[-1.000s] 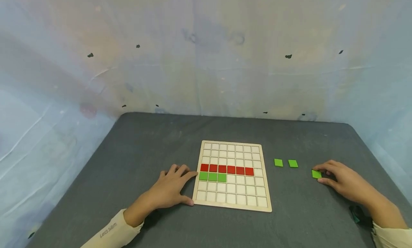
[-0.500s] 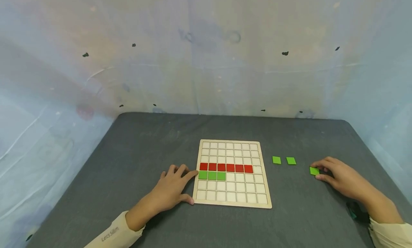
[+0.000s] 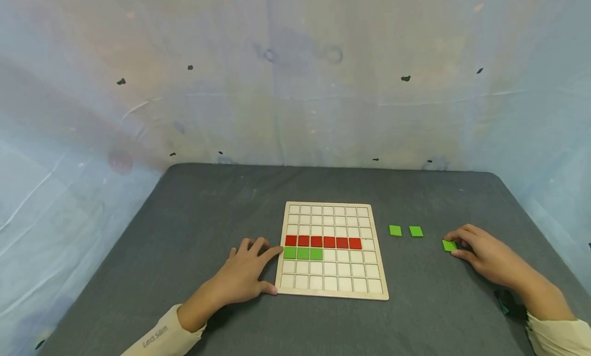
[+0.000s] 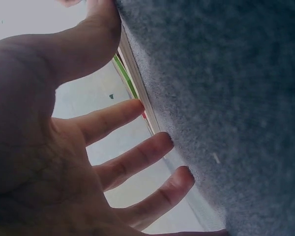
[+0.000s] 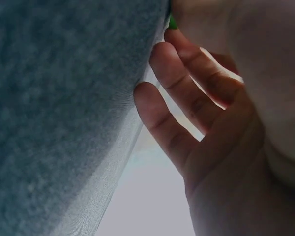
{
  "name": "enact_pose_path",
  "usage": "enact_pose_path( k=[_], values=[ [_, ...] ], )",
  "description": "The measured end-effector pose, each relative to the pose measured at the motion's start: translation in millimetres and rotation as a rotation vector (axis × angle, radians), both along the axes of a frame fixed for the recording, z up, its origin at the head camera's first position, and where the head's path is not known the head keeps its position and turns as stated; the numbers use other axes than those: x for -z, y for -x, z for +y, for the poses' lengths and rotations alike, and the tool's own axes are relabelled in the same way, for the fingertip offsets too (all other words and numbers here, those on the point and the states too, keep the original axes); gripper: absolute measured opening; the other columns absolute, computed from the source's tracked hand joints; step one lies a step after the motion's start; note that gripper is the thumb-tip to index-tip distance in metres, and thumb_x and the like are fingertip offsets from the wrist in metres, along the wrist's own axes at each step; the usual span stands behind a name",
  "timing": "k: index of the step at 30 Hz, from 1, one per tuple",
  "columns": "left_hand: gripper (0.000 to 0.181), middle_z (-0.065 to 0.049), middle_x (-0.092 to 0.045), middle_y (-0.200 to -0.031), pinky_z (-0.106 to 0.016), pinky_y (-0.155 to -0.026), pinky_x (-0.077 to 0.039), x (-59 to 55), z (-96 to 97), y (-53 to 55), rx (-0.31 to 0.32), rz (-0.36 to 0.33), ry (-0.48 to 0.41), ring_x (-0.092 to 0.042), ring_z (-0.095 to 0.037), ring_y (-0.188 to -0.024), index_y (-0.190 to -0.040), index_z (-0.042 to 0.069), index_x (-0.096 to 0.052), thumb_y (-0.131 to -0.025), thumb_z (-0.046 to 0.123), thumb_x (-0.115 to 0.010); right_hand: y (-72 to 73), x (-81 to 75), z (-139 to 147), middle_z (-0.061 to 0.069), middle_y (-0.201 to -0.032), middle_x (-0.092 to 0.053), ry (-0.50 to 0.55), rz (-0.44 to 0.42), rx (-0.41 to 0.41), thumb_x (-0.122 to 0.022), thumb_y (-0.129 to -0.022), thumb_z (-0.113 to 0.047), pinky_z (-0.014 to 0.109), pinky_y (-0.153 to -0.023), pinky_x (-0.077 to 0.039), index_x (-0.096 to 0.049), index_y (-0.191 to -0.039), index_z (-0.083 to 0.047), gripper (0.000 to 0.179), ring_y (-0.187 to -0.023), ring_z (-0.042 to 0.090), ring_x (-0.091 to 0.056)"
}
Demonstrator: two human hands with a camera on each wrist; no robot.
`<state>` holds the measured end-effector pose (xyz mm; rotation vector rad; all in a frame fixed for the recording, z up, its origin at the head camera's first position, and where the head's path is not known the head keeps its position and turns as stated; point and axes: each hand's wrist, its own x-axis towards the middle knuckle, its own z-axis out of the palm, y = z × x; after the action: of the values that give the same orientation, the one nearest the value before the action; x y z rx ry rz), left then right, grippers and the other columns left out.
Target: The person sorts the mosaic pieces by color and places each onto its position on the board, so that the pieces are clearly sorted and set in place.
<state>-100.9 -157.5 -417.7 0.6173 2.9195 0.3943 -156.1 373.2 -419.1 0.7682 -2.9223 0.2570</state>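
Note:
A wooden grid board (image 3: 332, 296) lies flat on the dark table. One of its rows holds several red tiles (image 3: 329, 242), and the row just below has three green tiles (image 3: 302, 253) at its left end. My left hand (image 3: 242, 274), fingers spread, touches the board's left edge with index finger and thumb near the lower left corner. Off to the right, my right hand (image 3: 485, 253) pinches a green square tile (image 3: 449, 245) between thumb and index finger, low over the table. In the right wrist view only a sliver of that green tile (image 5: 172, 22) shows past the fingers.
Two loose green tiles, a left one (image 3: 395, 231) and a right one (image 3: 416, 232), lie between the board and my right hand. The grey table (image 3: 221, 197) ends at the back against a pale draped sheet (image 3: 300, 104).
The camera view has shifted slightly. My right hand keeps the green tile at nearly the same spot, with the thumb now overlapping the tile's corner. The left hand stays at the board.

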Motion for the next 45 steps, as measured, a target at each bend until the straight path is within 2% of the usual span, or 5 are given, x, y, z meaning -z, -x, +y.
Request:
enact_pose_path(
  k=[11,21,31,39,45],
  values=[
    [0.085,-0.004,-0.05,-0.13,-0.067,-0.088,-0.043,0.1,-1.8,-0.3,0.005,-0.009,-0.013,-0.044,-0.03,-0.116,-0.147,0.027,-0.049,-0.073,0.051,-0.083,0.5,7.3,0.7,-0.003,-0.102,-0.061,0.024,0.113,-0.06,-0.08,-0.079,-0.005,0.025,-0.059,-0.045,-0.065,-0.111,-0.014,0.037,-0.077,-0.008,-0.046],
    [0.085,-0.004,-0.051,-0.13,-0.067,-0.089,-0.042,-2.7,1.6,4.9,-0.007,0.01,-0.033,-0.044,-0.03,-0.114,-0.146,0.027,-0.051,-0.071,0.05,-0.084,-1.0,0.5,2.1,-0.005,-0.101,-0.061,0.003,0.161,-0.086,-0.076,-0.085,-0.008,0.024,-0.058,-0.042,-0.066,-0.125,-0.018,0.042,-0.074,-0.005,-0.051],
    [0.083,-0.003,-0.05,-0.13,-0.064,-0.088,-0.042,-3.8,-0.7,0.4,-0.021,-0.022,-0.037,-0.043,-0.029,-0.117,-0.144,0.027,-0.052,-0.072,0.048,-0.085,-4.6,4.3,-3.6,-0.005,-0.102,-0.061,-0.021,0.126,-0.043,-0.073,-0.089,-0.011,0.03,-0.065,-0.049,-0.065,-0.124,-0.018,0.036,-0.083,0.01,-0.061],
    [0.082,-0.002,-0.05,-0.13,-0.06,-0.086,-0.041,-2.1,-0.9,-0.4,-0.022,-0.023,-0.054,-0.043,-0.029,-0.115,-0.144,0.027,-0.053,-0.072,0.048,-0.086,-4.3,5.3,-3.5,-0.006,-0.103,-0.06,-0.011,0.156,-0.067,-0.074,-0.087,-0.01,0.028,-0.062,-0.047,-0.066,-0.122,-0.017,0.036,-0.08,0.005,-0.059],
    [0.082,-0.002,-0.05,-0.13,-0.06,-0.087,-0.041,-2.6,-1.2,-0.2,-0.03,-0.028,-0.048,-0.043,-0.028,-0.115,-0.144,0.028,-0.053,-0.072,0.047,-0.086,-3.8,5.3,-4.8,-0.004,-0.103,-0.061,-0.016,0.113,-0.038,-0.074,-0.088,-0.011,0.029,-0.063,-0.048,-0.066,-0.121,-0.017,0.035,-0.08,0.006,-0.059]
  ],
)
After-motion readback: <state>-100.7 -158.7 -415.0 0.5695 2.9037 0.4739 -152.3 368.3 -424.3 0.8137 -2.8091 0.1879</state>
